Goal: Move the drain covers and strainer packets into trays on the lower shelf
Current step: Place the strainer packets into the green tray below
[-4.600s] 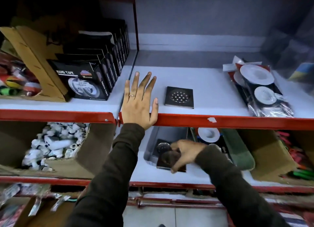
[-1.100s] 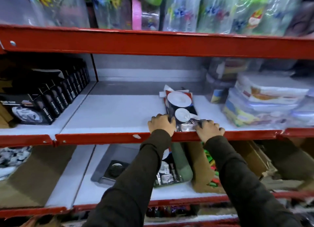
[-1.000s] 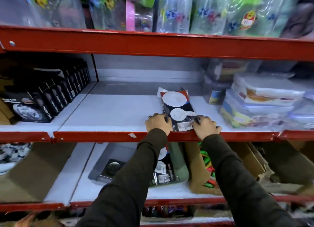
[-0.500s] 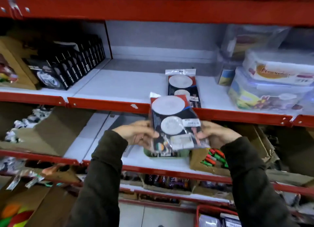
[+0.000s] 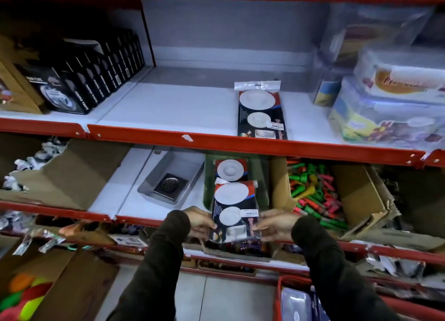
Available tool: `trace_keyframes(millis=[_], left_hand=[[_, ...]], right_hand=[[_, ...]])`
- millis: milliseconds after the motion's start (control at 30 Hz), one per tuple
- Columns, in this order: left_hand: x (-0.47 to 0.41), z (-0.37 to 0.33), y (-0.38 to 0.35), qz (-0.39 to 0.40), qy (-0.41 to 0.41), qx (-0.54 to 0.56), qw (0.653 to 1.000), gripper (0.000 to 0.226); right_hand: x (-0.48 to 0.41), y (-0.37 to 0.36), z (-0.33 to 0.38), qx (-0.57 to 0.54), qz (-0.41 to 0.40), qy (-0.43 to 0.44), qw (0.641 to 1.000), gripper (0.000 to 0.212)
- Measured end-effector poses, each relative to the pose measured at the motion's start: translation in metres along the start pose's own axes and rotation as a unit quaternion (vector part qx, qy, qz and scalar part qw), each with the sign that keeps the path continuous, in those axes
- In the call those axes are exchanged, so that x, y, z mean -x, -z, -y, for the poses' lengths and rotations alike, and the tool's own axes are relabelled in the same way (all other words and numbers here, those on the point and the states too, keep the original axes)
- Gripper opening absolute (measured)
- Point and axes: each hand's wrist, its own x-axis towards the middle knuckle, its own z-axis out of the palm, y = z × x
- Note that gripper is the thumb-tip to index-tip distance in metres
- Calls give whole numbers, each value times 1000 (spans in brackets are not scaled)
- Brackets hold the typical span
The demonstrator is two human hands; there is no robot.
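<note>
Both hands, left hand [image 5: 201, 220] and right hand [image 5: 274, 225], pinch glossy plastic strainer packet [image 5: 234, 210] over green tray [image 5: 261, 174].

Strainer packet [image 5: 234, 210] hides the green tray [image 5: 207, 176] beneath; its print blurred

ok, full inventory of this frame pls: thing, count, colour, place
held strainer packet: 1, black and red with white discs, between both hands at the lower shelf's front edge
strainer packet on upper shelf: 1 visible, same colours, lying flat
green tray: 1, lower shelf, holds a packet
grey tray: 1, lower shelf, left of the green tray
drain cover: 1 on top, dark square, in the grey tray
black boxes: a row, upper shelf left
clear containers: stacked, upper shelf right
cardboard box: 1, brown, lower shelf right, with multicoloured small parts
left hand: grips the packet's left edge
right hand: grips its right edge
</note>
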Motion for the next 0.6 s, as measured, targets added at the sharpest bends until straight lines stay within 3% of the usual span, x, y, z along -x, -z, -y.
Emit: trace_keyframes(millis=[100, 200, 300, 333, 400, 500, 533, 600], left_hand=[[-35, -2, -11, -142, -49, 4, 989, 16], [-48, -1, -24, -228, -97, -51, 967, 43], [-40, -1, -22, -293, -141, -156, 933, 48], [-37, -3, -19, -316, -167, -168, 919, 45], [-20, -16, -19, -363, -280, -147, 876, 36], [12, -54, -27, -461, -458, -181, 738, 32], [24, -75, -31, -484, -487, -196, 700, 30], [35, -117, -35, -504, -503, -232, 663, 36]], right_hand=[[-27, -6, 4, -66, -163, 22, 984, 37], [-37, -14, 3, -95, -210, 36, 972, 40], [-21, -20, 2, 85, -280, 71, 954, 43], [-12, -20, 6, 148, -323, 126, 926, 36], [18, -23, 25, 152, -387, 296, 860, 16], [61, -18, 70, 103, -490, 501, 705, 15], [70, -10, 86, 125, -522, 512, 671, 18], [73, 11, 118, 215, -586, 428, 654, 31]])
